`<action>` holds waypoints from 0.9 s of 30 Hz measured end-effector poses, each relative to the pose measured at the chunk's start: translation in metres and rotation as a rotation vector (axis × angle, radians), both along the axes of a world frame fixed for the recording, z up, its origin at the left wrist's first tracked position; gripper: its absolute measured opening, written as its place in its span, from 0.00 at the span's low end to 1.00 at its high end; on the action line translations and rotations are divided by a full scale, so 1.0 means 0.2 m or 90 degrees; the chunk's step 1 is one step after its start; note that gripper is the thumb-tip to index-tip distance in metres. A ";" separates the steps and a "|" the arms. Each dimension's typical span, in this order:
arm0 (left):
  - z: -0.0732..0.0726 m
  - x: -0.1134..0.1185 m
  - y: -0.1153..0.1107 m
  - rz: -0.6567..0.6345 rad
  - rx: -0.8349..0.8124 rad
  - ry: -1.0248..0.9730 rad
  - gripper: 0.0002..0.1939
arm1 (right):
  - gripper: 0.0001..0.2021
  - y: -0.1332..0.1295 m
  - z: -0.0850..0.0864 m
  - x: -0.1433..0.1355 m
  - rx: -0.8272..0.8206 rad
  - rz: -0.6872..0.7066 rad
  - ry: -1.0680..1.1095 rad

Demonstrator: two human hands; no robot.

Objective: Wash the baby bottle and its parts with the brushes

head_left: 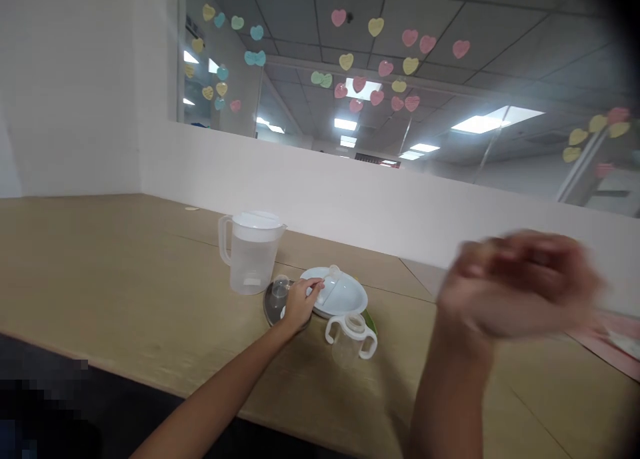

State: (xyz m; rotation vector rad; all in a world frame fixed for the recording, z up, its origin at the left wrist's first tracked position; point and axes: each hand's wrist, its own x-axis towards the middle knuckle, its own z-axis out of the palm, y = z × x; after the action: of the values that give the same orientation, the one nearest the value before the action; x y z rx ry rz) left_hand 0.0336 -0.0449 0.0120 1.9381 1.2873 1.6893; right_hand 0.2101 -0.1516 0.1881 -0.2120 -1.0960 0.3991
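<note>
My left hand reaches over the near left edge of a white divided plate, its thumb and fingers pinched together; what they hold, if anything, is too small to make out. A small clear piece lies at the plate's far side. In front of the plate stands a clear cup with a white two-handled collar. Partly behind my left hand, a small clear cup rests on a dark round tray. My right hand is raised at the right, away from these things, its fingers curled but smeared by motion.
A translucent lidded pitcher of clear liquid stands left of the plate. Something green shows under the plate's right side. A pink item lies at the far right of the wooden table. Behind rises a white wall with a window above.
</note>
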 end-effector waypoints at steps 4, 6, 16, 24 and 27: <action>-0.01 -0.01 0.01 -0.004 -0.003 0.000 0.13 | 0.08 0.24 -0.03 -0.01 -0.160 -0.138 -0.274; -0.01 -0.01 0.02 -0.015 -0.007 0.007 0.13 | 0.08 0.41 -0.11 -0.01 -0.358 -0.193 -0.571; -0.01 -0.01 0.02 -0.017 -0.013 0.044 0.14 | 0.15 0.75 -0.46 -0.08 -0.505 0.312 -0.832; -0.02 0.00 0.02 -0.054 -0.020 0.084 0.15 | 0.17 0.78 -0.48 -0.08 -0.542 0.388 -0.739; 0.00 -0.02 0.02 -0.028 0.025 0.152 0.16 | 0.15 0.78 -0.48 -0.07 -0.534 0.384 -0.706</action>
State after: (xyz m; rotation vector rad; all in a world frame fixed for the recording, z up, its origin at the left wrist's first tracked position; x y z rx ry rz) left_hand 0.0295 -0.0417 0.0115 2.2301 1.2877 1.5095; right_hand 0.1962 0.0051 0.0919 -0.9278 -2.0328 1.3849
